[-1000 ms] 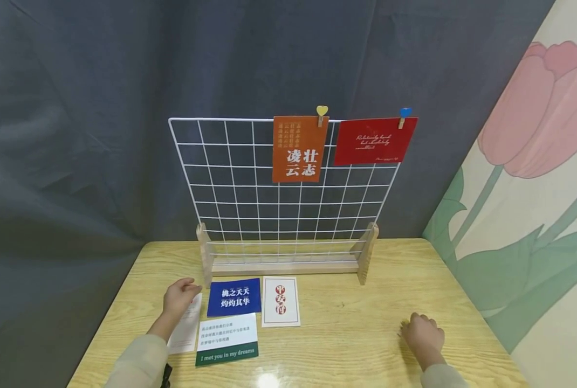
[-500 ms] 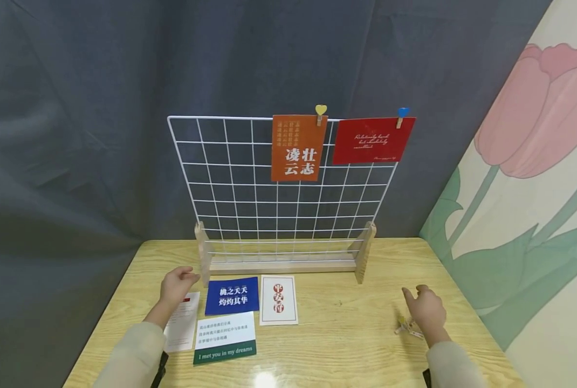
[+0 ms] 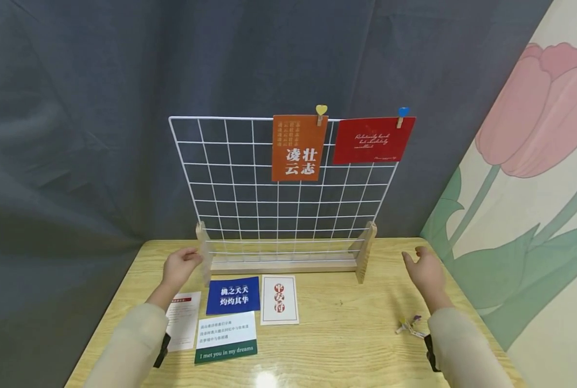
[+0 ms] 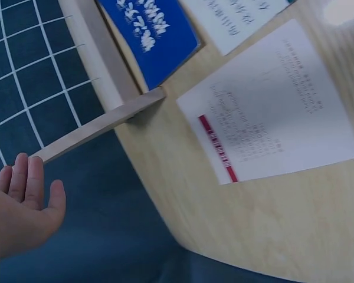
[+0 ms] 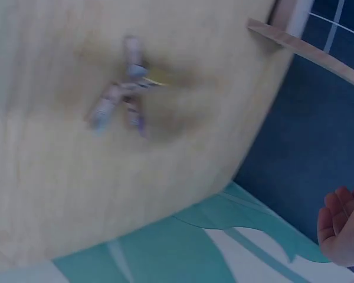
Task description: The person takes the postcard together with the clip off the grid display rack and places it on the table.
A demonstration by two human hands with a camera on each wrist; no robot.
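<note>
My left hand (image 3: pixel 180 269), its fingers loosely bent and holding nothing, is beside the left wooden foot (image 3: pixel 203 253) of a white wire grid rack (image 3: pixel 267 200). In the left wrist view its fingertips overlap that foot. Over the right side of the table, my right hand (image 3: pixel 425 274) is raised with relaxed, parted fingers and nothing in it. Several small wooden clips (image 3: pixel 410 326) with coloured ends lie in a cluster below it, blurred in the right wrist view. An orange card (image 3: pixel 299 147) and a red card (image 3: pixel 369 141) hang from the rack's top bar by heart-topped clips.
On the light wooden table (image 3: pixel 347 345) lie a blue card (image 3: pixel 233 296), a white card with red characters (image 3: pixel 279 300), a white-and-green card (image 3: pixel 227 338) and a white card with a red strip (image 4: pixel 265 109). A dark curtain (image 3: pixel 99 134) hangs behind; a tulip-patterned wall covering (image 3: pixel 526 231) stands right.
My right hand has let go of the clips, leaving them on the table, and moved up and away from them. My left hand has shifted forward, off the white card, toward the rack's foot.
</note>
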